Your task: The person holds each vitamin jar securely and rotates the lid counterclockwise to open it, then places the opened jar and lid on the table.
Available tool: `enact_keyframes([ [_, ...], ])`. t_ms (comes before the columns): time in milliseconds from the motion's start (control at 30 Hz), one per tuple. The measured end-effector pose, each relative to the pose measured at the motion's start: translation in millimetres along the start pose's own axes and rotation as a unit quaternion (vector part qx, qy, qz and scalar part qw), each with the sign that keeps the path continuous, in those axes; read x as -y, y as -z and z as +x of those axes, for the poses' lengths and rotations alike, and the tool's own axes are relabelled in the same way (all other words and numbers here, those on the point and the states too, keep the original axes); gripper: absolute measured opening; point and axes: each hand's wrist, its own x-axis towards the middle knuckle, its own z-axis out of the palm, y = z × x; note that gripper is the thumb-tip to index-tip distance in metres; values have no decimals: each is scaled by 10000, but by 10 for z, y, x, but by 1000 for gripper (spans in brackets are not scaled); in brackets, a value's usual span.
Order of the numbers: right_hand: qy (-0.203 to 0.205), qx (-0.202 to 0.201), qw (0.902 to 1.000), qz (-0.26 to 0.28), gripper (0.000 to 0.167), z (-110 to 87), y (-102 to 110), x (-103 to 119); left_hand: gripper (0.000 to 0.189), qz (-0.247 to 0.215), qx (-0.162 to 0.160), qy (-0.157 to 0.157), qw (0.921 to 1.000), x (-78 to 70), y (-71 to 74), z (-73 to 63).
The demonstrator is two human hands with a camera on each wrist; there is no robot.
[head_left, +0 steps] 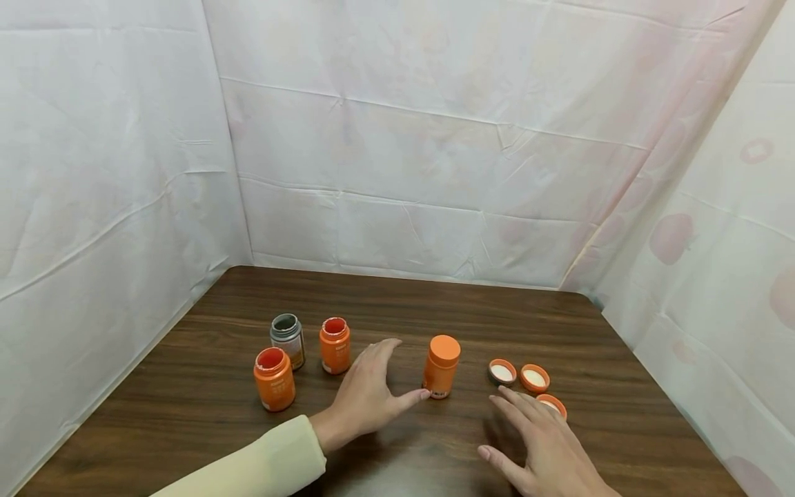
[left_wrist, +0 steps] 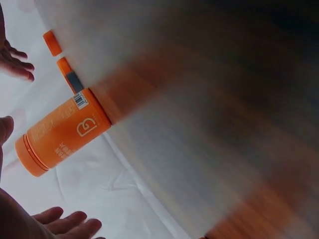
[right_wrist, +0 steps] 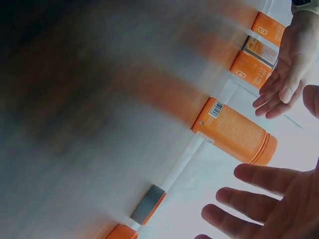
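An orange bottle (head_left: 439,373) with its orange cap on stands upright mid-table. My left hand (head_left: 365,397) is to its left, fingers spread, the thumb tip close to the bottle's base in the head view. To the bottle's right, my right hand (head_left: 549,449) hovers with loosely extended fingers and holds nothing. Three caps lie inside up beside it: a grey-sided one (head_left: 502,373), an orange one (head_left: 535,378) and another orange one (head_left: 554,404) partly hidden behind its fingers. The left wrist view shows printing and a barcode on the capped bottle (left_wrist: 65,129).
Left of my left hand stand three uncapped bottles: a front orange one (head_left: 275,388), a grey one (head_left: 289,338) behind it, and another orange one (head_left: 335,348). The dark wood table (head_left: 397,297) is bordered by pale hanging sheets (head_left: 397,159) at the back and sides.
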Motion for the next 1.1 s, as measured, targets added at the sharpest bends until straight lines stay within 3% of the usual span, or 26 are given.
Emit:
enact_keyframes([
  [500, 544, 64, 9984, -147, 75, -1, 32, 20, 89, -851, 498, 415, 9943, -42, -93, 170],
  [1100, 586, 157, 9981, -146, 77, 8, 36, 77, 82, -1681, 679, 796, 9802, -123, -284, 313],
])
